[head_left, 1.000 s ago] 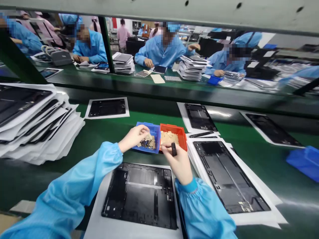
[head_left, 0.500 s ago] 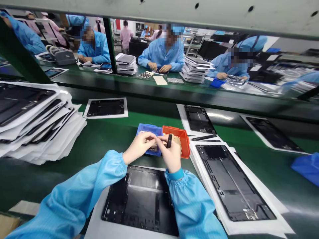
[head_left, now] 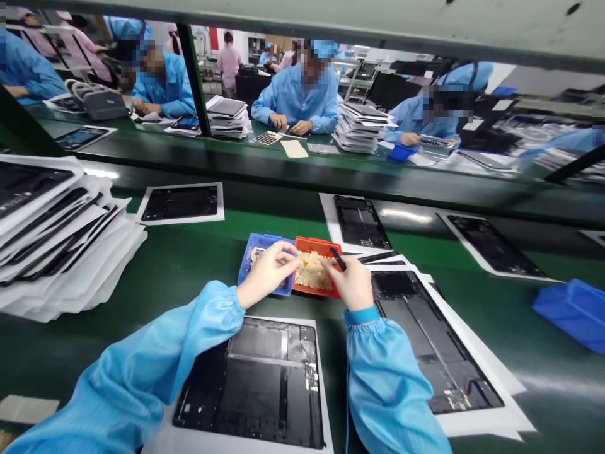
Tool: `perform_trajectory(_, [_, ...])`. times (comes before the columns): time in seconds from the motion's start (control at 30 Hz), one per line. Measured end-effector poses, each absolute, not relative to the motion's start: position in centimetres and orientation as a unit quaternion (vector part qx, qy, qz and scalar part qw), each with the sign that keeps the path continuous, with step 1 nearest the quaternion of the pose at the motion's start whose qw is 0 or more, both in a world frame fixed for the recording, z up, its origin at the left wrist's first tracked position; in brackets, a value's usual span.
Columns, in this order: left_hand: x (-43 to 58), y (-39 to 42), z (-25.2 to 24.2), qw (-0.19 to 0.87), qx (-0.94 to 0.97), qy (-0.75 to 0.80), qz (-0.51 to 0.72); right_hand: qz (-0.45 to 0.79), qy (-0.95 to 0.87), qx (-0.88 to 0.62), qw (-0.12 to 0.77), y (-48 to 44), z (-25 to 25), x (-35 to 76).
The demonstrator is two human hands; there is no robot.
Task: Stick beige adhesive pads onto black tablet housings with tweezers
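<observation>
My left hand (head_left: 265,275) is pinched over the seam between a blue bin (head_left: 250,266) and an orange bin (head_left: 314,272) of small tan pieces; what the fingertips hold is too small to name. My right hand (head_left: 352,282) grips a short black tool (head_left: 337,258) at the orange bin's right edge. Below both hands a black tablet back shell (head_left: 258,381) lies on a white sheet.
A second black shell (head_left: 432,337) on white sheets lies at right, more shells (head_left: 362,222) on the green belt beyond. A stack of sheeted shells (head_left: 57,233) stands at left, a blue tray (head_left: 571,312) at far right. People in blue coats work across the line.
My hands had come together over the bins and have now parted; the right hand with the black tool has moved right to the orange bin's edge. The view shifted slightly.
</observation>
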State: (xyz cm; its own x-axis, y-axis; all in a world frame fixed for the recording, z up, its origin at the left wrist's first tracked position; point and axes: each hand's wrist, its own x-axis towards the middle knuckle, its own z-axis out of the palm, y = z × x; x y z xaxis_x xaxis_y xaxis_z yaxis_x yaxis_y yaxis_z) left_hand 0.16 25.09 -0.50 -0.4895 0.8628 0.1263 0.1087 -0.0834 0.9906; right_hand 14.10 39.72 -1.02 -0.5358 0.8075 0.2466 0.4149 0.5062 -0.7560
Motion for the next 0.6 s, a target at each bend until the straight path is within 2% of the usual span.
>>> perform_trajectory(0.27, [1.5,25.9,-0.5,0.277,0.465,0.611,0.578,0.42,-0.84,-0.256,0.228,36.8,1.4,15.1])
perform_trajectory(0.37, [1.8,25.9,-0.2,0.259,0.484,0.623,0.557,0.434,-0.834,-0.245,0.237,36.4,1.8,15.2])
perform_trajectory(0.6, [2.3,25.5,1.2,0.071,0.589,0.675,0.438,0.412,-0.831,-0.248,0.278,36.0,1.6,15.8])
